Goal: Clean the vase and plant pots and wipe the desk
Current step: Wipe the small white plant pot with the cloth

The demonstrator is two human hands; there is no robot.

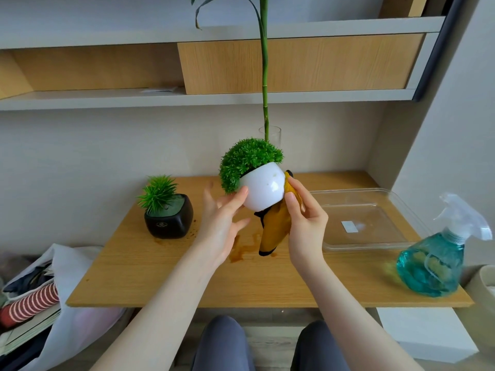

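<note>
A round white plant pot [263, 187] with a bushy green plant is held tilted above the wooden desk [267, 279]. My left hand [219, 226] props it from the left with thumb and fingertips. My right hand [305, 223] presses a mustard-yellow cloth [274, 228] against the pot's right side, and the cloth hangs down below. A black square pot [169, 219] with a spiky green plant stands on the desk at the left. Behind the white pot stands a clear glass vase [276, 133] holding a tall bamboo stalk. Brown liquid stains [241, 251] lie on the desk under the cloth.
A clear plastic tray [369, 220] lies on the desk's right half. A spray bottle [435, 261] with blue liquid stands at the front right corner. Shelves run along the wall above. A white bag [40, 290] with items sits on the floor at the left. My knees are below the desk edge.
</note>
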